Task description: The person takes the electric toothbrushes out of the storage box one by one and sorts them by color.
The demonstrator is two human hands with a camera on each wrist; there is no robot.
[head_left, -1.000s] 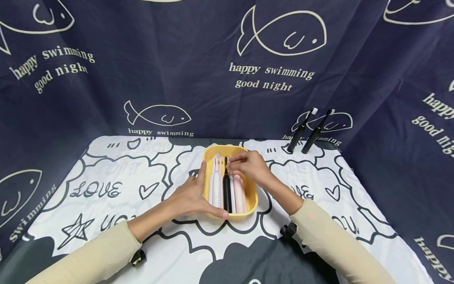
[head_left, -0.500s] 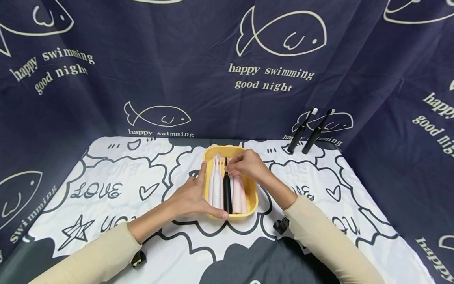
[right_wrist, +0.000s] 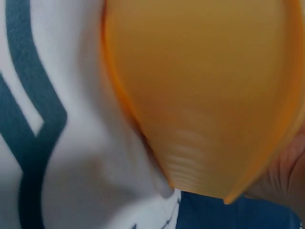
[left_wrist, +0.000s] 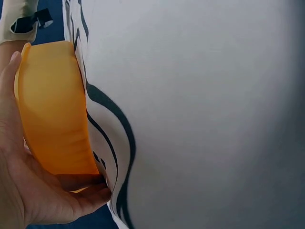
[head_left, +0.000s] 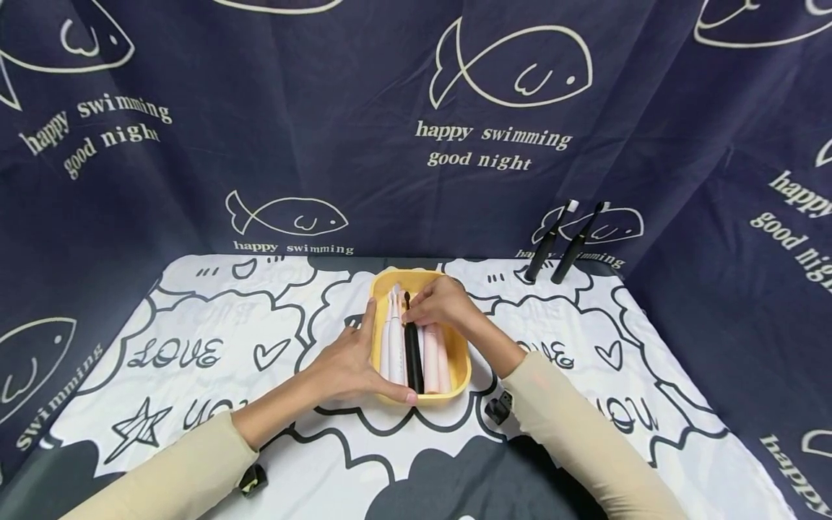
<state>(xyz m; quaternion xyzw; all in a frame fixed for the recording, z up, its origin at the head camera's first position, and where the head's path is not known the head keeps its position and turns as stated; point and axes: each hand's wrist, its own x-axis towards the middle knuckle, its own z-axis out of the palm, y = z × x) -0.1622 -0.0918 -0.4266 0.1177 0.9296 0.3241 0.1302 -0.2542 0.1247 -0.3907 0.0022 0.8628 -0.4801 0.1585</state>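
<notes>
A yellow plastic bin (head_left: pixel 460 361) sits in the middle of the table, with several electric toothbrushes lying side by side in it. My left hand (head_left: pixel 347 365) grips the bin's left side, thumb over the near rim; the left wrist view shows its fingers against the bin's outer wall. Inside the bin, my right hand (head_left: pixel 442 302) pinches the neck of a black electric toothbrush (head_left: pixel 413 361). White toothbrushes (head_left: pixel 396 347) lie left of the black one, pink handles (head_left: pixel 432 361) to its right. The hand covers the upper parts of the pink ones.
Two black electric toothbrushes (head_left: pixel 569 260) stand upright at the back right of the table. A white cloth (head_left: pixel 214 310) with dark drawings covers the table. Dark blue fabric (head_left: pixel 364 130) with fish prints hangs behind and at the sides.
My right hand has moved left across the bin to the black toothbrush's neck, whose head has tipped slightly left. The pink handles have shifted a little. My left hand stays on the bin.
</notes>
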